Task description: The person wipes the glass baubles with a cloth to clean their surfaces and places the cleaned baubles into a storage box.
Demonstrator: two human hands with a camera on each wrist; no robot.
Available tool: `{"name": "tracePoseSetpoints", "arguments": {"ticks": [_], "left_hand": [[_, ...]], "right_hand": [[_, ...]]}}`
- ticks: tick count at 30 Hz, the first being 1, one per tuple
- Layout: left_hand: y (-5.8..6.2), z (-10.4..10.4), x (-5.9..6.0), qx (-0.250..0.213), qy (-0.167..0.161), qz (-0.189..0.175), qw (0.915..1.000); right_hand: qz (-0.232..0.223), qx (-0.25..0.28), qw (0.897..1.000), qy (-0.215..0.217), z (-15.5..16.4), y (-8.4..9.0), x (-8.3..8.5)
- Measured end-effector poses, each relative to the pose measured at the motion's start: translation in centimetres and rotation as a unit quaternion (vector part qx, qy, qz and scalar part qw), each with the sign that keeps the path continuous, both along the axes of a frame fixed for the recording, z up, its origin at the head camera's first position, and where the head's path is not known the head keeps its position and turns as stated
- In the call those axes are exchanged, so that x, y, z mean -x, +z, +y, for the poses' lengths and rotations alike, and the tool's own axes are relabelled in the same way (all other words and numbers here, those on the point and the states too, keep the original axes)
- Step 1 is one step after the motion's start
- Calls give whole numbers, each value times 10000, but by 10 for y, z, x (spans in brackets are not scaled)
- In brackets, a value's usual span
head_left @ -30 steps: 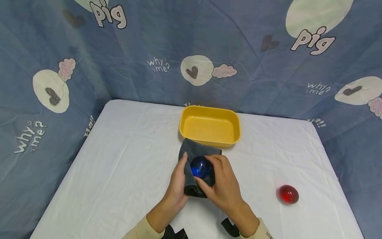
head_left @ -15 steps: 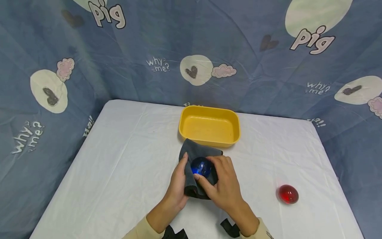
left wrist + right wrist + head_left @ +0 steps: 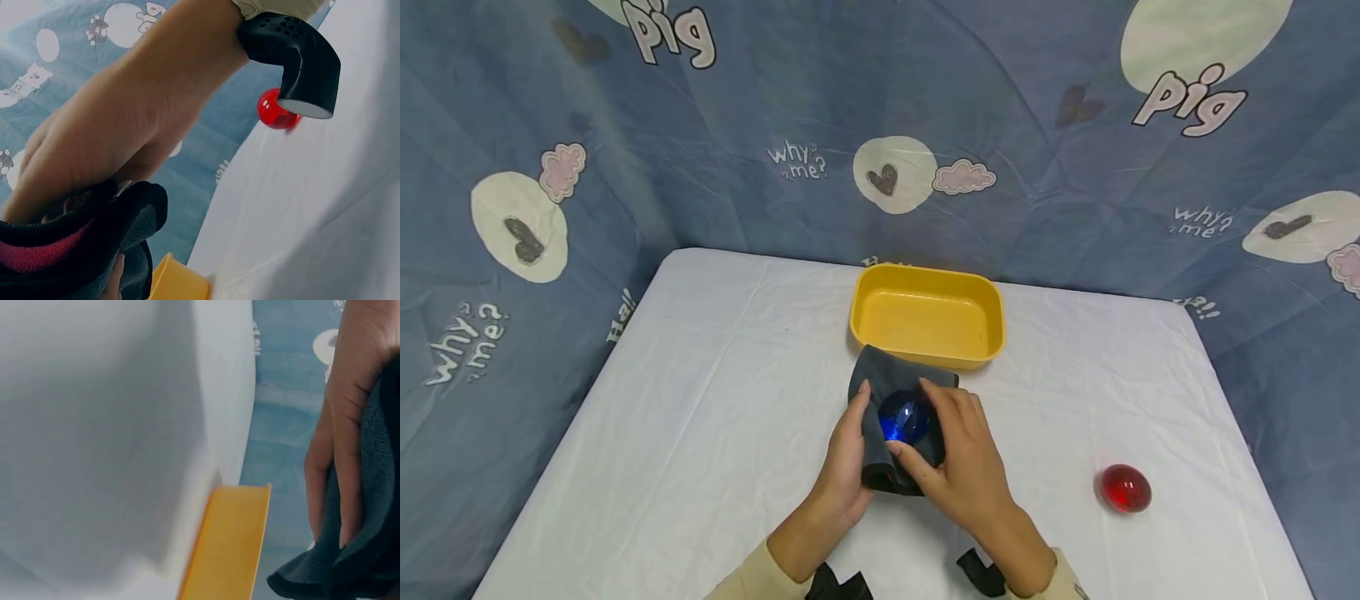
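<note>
Head view: a blue glass ball cradled in a dark grey cloth, both hands around it.

The ball sits low over the white table, just in front of the yellow tub. The left hand cups the cloth from the side, fingers curled round the fabric, while the right hand pinches the ball against it between thumb and fingers (the wrist views show mostly fabric and knuckles, not the ball). Judging by the pose, the ball is being wiped; doing it well likely means keeping cloth under the slick glass and turning it slowly so it cannot slip. A red glass ball lies well apart, to the right.
</note>
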State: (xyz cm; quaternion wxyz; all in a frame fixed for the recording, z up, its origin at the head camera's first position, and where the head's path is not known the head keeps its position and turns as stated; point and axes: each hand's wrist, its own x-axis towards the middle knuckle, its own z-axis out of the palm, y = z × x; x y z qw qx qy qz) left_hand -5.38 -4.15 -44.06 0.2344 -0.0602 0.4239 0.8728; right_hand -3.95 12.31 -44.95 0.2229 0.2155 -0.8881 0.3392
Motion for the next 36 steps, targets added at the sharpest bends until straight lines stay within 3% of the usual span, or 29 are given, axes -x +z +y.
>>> {"name": "tracePoseSetpoints", "arguments": {"ticks": [9, 25, 36], "left_hand": [[1, 0, 1, 47, 40, -12, 10000], [4, 1, 0, 26, -17, -8, 10000], [5, 1, -2, -28, -7, -75, 10000]], "right_hand": [[387, -422, 9983, 84, -1, 3, -1], [151, 299, 9994, -10, -3, 0, -2], [-28, 432, 9990, -143, -2, 2, 0]]}}
